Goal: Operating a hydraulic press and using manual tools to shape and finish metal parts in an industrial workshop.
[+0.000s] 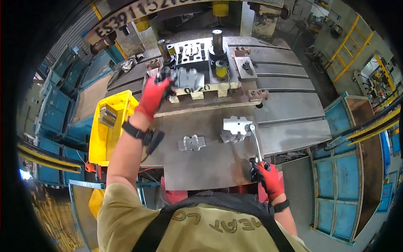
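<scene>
My left hand (pixel 156 93), in a red and black glove, is closed on the edge of a grey stamped metal plate (pixel 189 78), blurred by motion. The plate is over the front of the die (pixel 196 67), which has upright posts. My right hand (pixel 268 179), gloved likewise, grips the black handle of a metal rod tool with a round end (pixel 256 143). Its round end rests at the right edge of a small stack of stamped plates (pixel 236 127). One more stamped plate (pixel 192 143) lies flat on the steel table between my arms.
A yellow bin (pixel 95 143) holding metal blocks (pixel 108 115) stands left of my left forearm. Behind the die, the slotted press bed (pixel 289 101) extends right, under a heavy beam (pixel 147 14). Blue crates (pixel 336 168) stand at the right; more blue crates (pixel 54 113) line the left.
</scene>
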{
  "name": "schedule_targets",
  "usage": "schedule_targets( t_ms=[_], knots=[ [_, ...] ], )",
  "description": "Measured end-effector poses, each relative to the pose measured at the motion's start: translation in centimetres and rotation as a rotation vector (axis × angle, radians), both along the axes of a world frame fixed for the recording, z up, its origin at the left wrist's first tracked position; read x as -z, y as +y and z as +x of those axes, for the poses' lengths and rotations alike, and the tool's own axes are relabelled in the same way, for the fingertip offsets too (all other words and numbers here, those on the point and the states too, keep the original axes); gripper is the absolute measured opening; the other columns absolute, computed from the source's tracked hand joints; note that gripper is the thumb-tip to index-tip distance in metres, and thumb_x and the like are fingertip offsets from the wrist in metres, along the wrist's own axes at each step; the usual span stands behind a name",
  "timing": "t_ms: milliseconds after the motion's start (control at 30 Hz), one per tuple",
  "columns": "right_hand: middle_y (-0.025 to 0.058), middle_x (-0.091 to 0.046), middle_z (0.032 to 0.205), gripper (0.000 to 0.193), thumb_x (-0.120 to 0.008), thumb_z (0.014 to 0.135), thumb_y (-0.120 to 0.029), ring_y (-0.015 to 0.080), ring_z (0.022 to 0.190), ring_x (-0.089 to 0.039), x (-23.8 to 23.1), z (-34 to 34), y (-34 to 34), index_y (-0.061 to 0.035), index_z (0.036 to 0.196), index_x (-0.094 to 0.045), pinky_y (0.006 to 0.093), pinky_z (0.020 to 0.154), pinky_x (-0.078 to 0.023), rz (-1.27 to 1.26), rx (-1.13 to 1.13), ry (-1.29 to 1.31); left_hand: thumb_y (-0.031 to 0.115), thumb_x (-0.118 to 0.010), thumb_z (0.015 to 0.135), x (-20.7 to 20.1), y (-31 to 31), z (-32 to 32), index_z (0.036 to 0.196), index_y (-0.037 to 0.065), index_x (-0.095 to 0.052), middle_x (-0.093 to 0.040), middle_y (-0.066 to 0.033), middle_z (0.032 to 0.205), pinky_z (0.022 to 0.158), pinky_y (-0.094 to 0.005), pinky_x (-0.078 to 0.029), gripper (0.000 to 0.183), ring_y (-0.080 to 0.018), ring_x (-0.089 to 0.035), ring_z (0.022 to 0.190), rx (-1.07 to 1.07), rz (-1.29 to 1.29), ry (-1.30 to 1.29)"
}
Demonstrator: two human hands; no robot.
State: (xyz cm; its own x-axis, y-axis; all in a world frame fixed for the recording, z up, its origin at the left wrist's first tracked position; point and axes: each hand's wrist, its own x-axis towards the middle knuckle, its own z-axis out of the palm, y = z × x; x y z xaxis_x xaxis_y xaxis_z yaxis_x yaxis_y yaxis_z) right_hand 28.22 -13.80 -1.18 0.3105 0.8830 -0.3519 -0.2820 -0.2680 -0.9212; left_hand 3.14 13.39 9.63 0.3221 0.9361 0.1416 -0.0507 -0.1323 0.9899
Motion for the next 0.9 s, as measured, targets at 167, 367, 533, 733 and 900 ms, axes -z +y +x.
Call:
schedule_targets(
  t_ms=[167,367,533,733,900],
  knots=[
    [-0.0043,-0.045,0.058,0.007,-0.054,0.069,-0.009,0.0042,0.051,-0.041,-1.5,-0.5,1.1,-0.0042,0.07,-0.05,0.0195,0.046,-0.033,-0.15,-0.044,-0.401,0.005,-0.047,0.071,7.3,-6.6,-3.9,0.085,0.004,-0.052,-0.053,-0.001,0.071,0.053,-0.0197,-0.039,0.015,-0.0072,-0.048,0.061,-0.009,-0.241,0.173],
    [-0.0027,-0.044,0.057,0.009,-0.052,0.071,-0.013,0.0048,0.05,-0.037,-1.3,0.3,1.8,-0.0059,0.066,-0.05,0.0206,0.048,-0.033,-0.15,-0.013,-0.3,0.002,-0.048,0.07,12.2,-10.4,-3.3,0.088,0.004,-0.051,-0.053,-0.0007,0.071,0.05,-0.0202,-0.039,0.018,-0.0075,-0.048,0.058,-0.171,-0.298,0.176],
    [-0.0017,-0.047,0.057,0.011,-0.054,0.07,-0.014,0.0062,0.05,-0.041,-0.8,0.4,2.4,-0.0037,0.068,-0.051,0.0219,0.047,-0.035,-0.162,0.007,-0.267,-0.003,-0.047,0.069,14.2,-11.0,-1.5,0.095,0.005,-0.048,-0.053,-0.0017,0.078,0.055,-0.0207,-0.041,0.028,-0.0088,-0.05,0.066,-0.207,-0.147,0.132],
    [-0.0001,-0.049,0.058,0.015,-0.056,0.069,-0.016,0.0066,0.051,-0.044,0.1,0.5,2.0,-0.0014,0.072,-0.053,0.0222,0.046,-0.036,-0.074,-0.006,-0.334,0.013,-0.058,0.061,13.4,-11.6,-0.3,0.101,0.011,-0.044,-0.053,-0.0129,0.085,0.07,-0.031,-0.04,0.043,-0.0252,-0.051,0.081,-0.38,0.118,0.762],
    [-0.0008,-0.049,0.06,0.014,-0.055,0.069,-0.016,0.0056,0.053,-0.043,2.2,1.1,1.6,-0.0026,0.072,-0.052,0.0214,0.048,-0.036,-0.06,-0.012,-0.416,0.027,-0.063,0.054,10.9,-11.8,0.7,0.106,0.011,-0.04,-0.042,-0.0137,0.105,0.076,-0.0343,-0.036,0.059,-0.0289,-0.043,0.092,-0.315,0.221,1.115]
  ],
)
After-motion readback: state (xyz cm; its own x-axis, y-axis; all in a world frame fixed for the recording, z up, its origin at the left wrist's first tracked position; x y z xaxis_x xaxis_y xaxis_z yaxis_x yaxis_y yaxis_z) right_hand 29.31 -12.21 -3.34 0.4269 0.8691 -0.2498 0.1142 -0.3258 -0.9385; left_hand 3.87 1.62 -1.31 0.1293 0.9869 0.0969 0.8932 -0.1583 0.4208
